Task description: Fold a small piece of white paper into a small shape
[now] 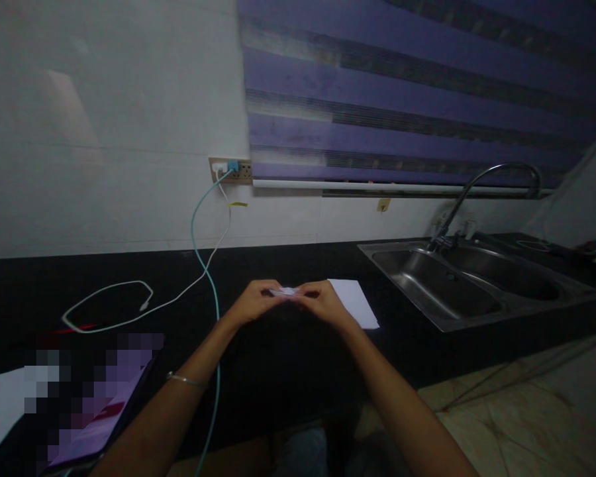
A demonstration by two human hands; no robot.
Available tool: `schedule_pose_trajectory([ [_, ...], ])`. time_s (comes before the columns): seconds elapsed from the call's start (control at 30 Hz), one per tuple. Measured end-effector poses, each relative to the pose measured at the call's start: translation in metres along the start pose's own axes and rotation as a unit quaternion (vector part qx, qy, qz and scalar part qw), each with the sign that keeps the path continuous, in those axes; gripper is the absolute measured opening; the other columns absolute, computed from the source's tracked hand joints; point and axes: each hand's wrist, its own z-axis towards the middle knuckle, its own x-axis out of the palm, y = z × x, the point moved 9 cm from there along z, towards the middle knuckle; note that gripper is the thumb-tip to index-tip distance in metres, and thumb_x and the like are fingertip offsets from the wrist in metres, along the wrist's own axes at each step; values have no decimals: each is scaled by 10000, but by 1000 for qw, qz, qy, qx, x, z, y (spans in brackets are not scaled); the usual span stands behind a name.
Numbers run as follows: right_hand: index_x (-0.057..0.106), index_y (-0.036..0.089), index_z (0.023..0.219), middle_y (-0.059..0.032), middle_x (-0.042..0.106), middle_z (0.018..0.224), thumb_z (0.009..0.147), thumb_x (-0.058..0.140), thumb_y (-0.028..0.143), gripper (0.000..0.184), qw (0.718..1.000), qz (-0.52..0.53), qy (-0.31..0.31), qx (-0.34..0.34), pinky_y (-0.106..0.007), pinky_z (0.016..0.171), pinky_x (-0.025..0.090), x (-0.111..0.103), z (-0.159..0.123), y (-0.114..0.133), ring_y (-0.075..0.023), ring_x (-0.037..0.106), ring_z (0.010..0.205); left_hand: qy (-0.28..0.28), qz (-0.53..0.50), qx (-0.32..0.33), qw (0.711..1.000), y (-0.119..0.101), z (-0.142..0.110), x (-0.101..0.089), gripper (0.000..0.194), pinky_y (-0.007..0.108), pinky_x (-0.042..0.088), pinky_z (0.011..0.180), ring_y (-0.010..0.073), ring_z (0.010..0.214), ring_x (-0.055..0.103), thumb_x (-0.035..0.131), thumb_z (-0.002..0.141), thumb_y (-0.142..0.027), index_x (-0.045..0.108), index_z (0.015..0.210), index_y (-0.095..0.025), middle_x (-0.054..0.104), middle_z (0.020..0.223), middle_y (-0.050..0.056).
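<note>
Between my two hands is a small piece of folded white paper (285, 291), held just above the black counter. My left hand (252, 301) pinches its left end with thumb and fingers. At the right end, my right hand (324, 299) grips it the same way. The fingers cover much of the paper, so its full shape is hidden. Flat white sheets (355, 303) lie on the counter just right of my right hand, partly behind it.
A steel double sink (434, 281) with a curved faucet (496, 169) is at the right. A teal cable (213, 285) and a white cable (179, 295) run from the wall socket (243, 172) across the black counter (288, 384). A tablet-like screen (109, 411) and white paper (0, 404) lie at left.
</note>
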Motion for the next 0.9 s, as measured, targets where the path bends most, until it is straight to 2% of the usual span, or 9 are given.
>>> schedule_pose_trajectory([
  [0.17,708,165,780,-40,682,714,786,668,412,250,999,23,-29,32,-268,579,483,-2,1,-2,-168,629,628,-30,14,-25,999,2,-1,-4,241,222,403,550,141,623,567,681,742,-372,675,750,-131,634,673,11],
  [0.23,678,175,926,-27,676,717,742,712,402,294,996,61,-46,54,-263,561,487,-4,1,-4,-166,634,611,-40,11,-27,999,2,-1,-4,251,222,398,547,137,610,557,684,735,-378,665,759,-129,624,667,5],
  [0.3,592,199,1112,-7,669,718,695,754,374,481,990,106,-60,76,-256,548,491,-5,1,-7,-167,643,607,-46,-3,-21,999,2,-1,-3,254,230,419,575,147,646,573,691,728,-378,658,774,-130,635,704,12],
  [0.37,533,208,1171,9,657,684,674,769,353,569,985,131,-64,94,-249,536,487,-5,1,-11,-168,646,599,-49,-18,-22,998,3,-1,-1,249,242,443,614,159,694,595,693,728,-373,652,792,-135,648,747,23],
  [0.43,555,199,1113,9,654,663,664,774,342,520,983,137,-62,107,-246,531,482,-5,2,-16,-167,643,589,-52,-37,-23,998,5,0,0,259,249,461,643,166,731,613,703,722,-360,639,850,-145,657,794,29],
  [0.6,622,180,997,-9,675,682,630,791,332,431,980,133,-66,131,-250,554,489,-6,3,-24,-165,649,600,-66,-89,-18,994,6,0,0,468,235,479,645,152,725,634,758,677,-340,542,1060,-180,656,802,9],
  [0.8,658,172,893,-10,669,608,646,769,310,304,977,136,-65,149,-239,522,464,-3,2,-27,-170,644,567,-59,-100,-52,992,7,0,-3,373,225,468,569,148,614,634,777,647,-331,540,885,-169,662,698,0],
  [0.9,645,178,869,-10,677,632,647,765,293,277,979,131,-76,138,-236,525,461,-6,1,-25,-172,650,585,-52,-109,-63,991,7,0,-3,398,220,459,568,151,613,639,776,649,-324,524,917,-171,661,661,-5],
])
